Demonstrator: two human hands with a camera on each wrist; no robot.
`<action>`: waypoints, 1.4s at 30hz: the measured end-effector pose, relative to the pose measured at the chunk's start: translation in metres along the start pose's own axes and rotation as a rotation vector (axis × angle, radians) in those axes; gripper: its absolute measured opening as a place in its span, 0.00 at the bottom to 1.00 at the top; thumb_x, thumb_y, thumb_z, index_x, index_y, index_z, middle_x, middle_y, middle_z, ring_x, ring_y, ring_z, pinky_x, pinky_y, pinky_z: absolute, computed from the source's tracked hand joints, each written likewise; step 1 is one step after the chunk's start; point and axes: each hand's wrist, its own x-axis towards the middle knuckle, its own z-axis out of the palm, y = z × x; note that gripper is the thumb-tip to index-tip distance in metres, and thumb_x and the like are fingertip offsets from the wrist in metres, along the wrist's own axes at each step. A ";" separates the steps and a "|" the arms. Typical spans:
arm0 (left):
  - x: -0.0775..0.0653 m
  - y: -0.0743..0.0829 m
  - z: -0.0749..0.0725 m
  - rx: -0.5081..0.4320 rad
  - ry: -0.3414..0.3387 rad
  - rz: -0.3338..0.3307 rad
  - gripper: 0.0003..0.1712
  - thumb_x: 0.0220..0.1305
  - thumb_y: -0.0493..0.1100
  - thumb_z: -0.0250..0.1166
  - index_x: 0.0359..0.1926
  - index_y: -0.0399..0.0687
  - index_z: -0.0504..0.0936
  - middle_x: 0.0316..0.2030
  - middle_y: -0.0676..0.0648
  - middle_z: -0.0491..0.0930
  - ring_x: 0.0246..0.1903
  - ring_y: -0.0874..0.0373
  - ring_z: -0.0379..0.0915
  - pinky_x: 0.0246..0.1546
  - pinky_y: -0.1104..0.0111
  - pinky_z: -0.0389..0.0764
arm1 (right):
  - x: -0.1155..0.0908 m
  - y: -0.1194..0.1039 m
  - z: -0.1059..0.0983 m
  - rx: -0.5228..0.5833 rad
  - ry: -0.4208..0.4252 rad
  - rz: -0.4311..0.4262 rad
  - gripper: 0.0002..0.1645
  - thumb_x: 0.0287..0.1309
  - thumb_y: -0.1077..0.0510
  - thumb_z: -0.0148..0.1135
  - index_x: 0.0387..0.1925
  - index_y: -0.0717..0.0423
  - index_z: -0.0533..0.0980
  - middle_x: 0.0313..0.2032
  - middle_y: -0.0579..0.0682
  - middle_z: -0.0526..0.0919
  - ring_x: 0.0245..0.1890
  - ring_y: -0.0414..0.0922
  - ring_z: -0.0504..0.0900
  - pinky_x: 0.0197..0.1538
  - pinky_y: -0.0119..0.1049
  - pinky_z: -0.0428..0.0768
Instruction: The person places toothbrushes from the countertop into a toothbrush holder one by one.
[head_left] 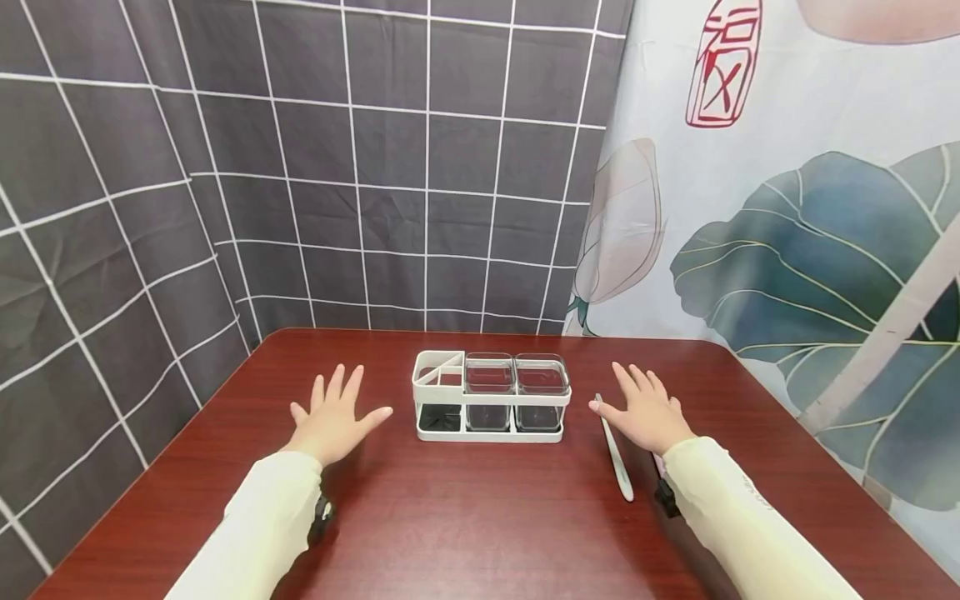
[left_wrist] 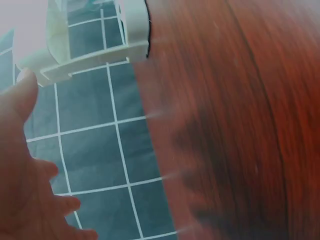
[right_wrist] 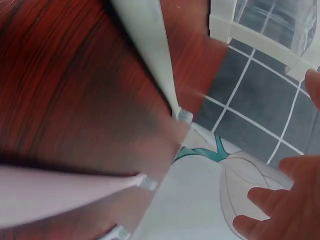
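Observation:
A white rack (head_left: 487, 437) with two tiers stands at the table's middle. Its left part has divided slots, and two clear cups (head_left: 489, 375) fill the rest. To the rack's left, my left hand (head_left: 330, 425) spreads its fingers over the table, holding nothing. My right hand (head_left: 651, 414) does likewise on the other side, apart from the rack. Beneath and beside it lies a pale green toothbrush (head_left: 617, 458). A pink toothbrush (right_wrist: 60, 195) shows in the right wrist view, with the tip of another brush (right_wrist: 118, 233) at the bottom edge; the right forearm mostly hides these from the head view.
The reddish-brown wooden table (head_left: 465, 525) has rounded far corners. Behind it hangs a dark grey curtain (head_left: 390, 208) with white grid lines. A white cloth (head_left: 675, 275) printed with leaves and red characters hangs at the right.

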 end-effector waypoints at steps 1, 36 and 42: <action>0.001 0.001 0.001 -0.029 -0.007 0.001 0.55 0.62 0.71 0.52 0.76 0.44 0.43 0.74 0.31 0.39 0.70 0.27 0.30 0.55 0.23 0.36 | 0.001 0.000 0.000 0.008 0.001 0.000 0.57 0.59 0.28 0.51 0.74 0.59 0.48 0.71 0.69 0.50 0.69 0.70 0.44 0.60 0.77 0.48; 0.034 0.036 0.023 -0.672 -0.031 0.078 0.40 0.69 0.50 0.57 0.74 0.40 0.51 0.70 0.31 0.55 0.67 0.35 0.56 0.66 0.48 0.61 | 0.020 0.008 0.017 0.331 -0.053 0.136 0.48 0.60 0.51 0.62 0.71 0.70 0.51 0.65 0.75 0.61 0.62 0.69 0.66 0.59 0.61 0.69; 0.036 0.039 0.025 -0.728 -0.024 0.073 0.37 0.71 0.48 0.54 0.73 0.38 0.53 0.69 0.31 0.57 0.66 0.36 0.60 0.65 0.49 0.62 | 0.021 0.010 0.018 0.338 -0.075 0.154 0.43 0.59 0.56 0.63 0.68 0.71 0.57 0.61 0.75 0.67 0.58 0.67 0.70 0.56 0.59 0.72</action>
